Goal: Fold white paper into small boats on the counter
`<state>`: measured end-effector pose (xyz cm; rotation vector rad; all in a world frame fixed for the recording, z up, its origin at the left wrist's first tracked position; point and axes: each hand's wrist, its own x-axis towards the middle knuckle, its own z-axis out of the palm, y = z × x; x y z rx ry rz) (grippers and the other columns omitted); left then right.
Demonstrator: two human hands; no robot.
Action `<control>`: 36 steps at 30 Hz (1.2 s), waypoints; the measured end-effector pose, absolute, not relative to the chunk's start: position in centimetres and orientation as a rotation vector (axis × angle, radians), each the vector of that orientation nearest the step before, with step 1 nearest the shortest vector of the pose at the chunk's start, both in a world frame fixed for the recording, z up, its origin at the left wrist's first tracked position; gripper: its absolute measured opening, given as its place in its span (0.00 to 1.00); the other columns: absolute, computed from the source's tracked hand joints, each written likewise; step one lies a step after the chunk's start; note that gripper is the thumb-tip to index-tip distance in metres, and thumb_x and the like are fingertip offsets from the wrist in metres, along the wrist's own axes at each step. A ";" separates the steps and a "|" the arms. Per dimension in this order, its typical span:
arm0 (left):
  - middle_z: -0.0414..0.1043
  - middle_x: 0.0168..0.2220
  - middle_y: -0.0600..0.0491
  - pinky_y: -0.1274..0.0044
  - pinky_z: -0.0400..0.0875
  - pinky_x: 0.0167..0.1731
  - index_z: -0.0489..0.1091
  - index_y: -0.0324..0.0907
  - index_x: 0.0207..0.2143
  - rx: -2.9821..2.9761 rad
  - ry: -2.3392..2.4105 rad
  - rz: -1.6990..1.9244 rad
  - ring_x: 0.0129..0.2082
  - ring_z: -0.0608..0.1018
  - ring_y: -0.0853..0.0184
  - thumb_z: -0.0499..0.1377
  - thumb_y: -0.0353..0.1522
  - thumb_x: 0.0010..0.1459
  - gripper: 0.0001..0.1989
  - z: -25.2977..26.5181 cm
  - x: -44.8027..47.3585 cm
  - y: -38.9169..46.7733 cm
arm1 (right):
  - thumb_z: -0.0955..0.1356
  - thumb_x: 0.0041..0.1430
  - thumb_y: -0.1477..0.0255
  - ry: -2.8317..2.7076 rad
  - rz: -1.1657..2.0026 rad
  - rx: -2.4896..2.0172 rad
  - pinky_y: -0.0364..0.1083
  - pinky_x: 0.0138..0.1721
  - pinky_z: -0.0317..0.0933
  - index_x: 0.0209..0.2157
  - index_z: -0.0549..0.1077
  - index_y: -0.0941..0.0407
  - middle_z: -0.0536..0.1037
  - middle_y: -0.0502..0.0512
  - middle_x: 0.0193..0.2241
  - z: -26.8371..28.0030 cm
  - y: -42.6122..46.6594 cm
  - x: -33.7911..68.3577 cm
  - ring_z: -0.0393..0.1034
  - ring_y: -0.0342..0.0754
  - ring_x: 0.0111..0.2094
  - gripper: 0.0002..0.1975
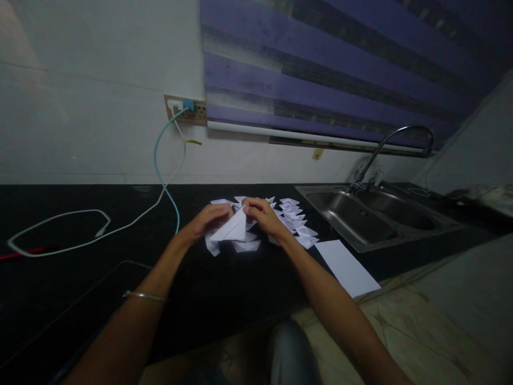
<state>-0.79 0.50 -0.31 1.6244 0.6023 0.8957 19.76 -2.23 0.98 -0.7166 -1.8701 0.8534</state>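
Observation:
A folded sheet of white paper (232, 227), pointed at one end, is held up between both hands above the black countertop. My left hand (208, 219) closes on its left side, fingers behind the paper. At the upper right corner, my right hand (262, 214) pinches it between thumb and fingers. Several folded white paper pieces (246, 246) lie under and behind my hands. More folded pieces (294, 216) are lined up to the right of my right hand, partly hidden by it.
Flat white paper (347, 267) lies by the counter's front edge. A steel double sink (352, 219) with a curved faucet (377, 152) is at the right. White cable (60, 254) loops across the black countertop (100, 289) at left, and a teal cable (156, 155) hangs from the wall socket (198, 113).

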 end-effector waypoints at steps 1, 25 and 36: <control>0.65 0.23 0.56 0.79 0.60 0.23 0.69 0.40 0.25 1.612 0.579 0.893 0.21 0.65 0.72 0.62 0.42 0.51 0.14 0.0 -1.0 0.3 | 0.65 0.61 0.64 -1.845 0.861 -0.713 0.43 0.29 0.51 0.23 0.62 0.55 0.61 0.47 0.23 1.0 -2.1 19.9 0.56 0.43 0.27 0.15; 0.69 0.20 0.56 0.78 0.64 0.24 0.68 0.40 0.27 1.929 0.784 0.721 0.20 0.70 0.70 0.58 0.35 0.55 0.08 -0.1 0.9 -1.8 | 0.62 0.67 0.64 -1.913 0.497 -0.844 0.46 0.37 0.60 0.33 0.68 0.54 0.70 0.53 0.33 -0.1 -1.9 18.1 0.65 0.46 0.36 0.11; 0.70 0.18 0.56 0.79 0.62 0.18 0.71 0.41 0.29 2.026 1.060 0.988 0.16 0.72 0.69 0.57 0.33 0.55 0.06 -0.8 0.1 -0.1 | 0.69 0.58 0.57 -1.975 0.356 -1.107 0.44 0.29 0.54 0.40 0.61 0.53 0.66 0.46 0.26 0.0 -2.4 18.4 0.61 0.44 0.26 0.18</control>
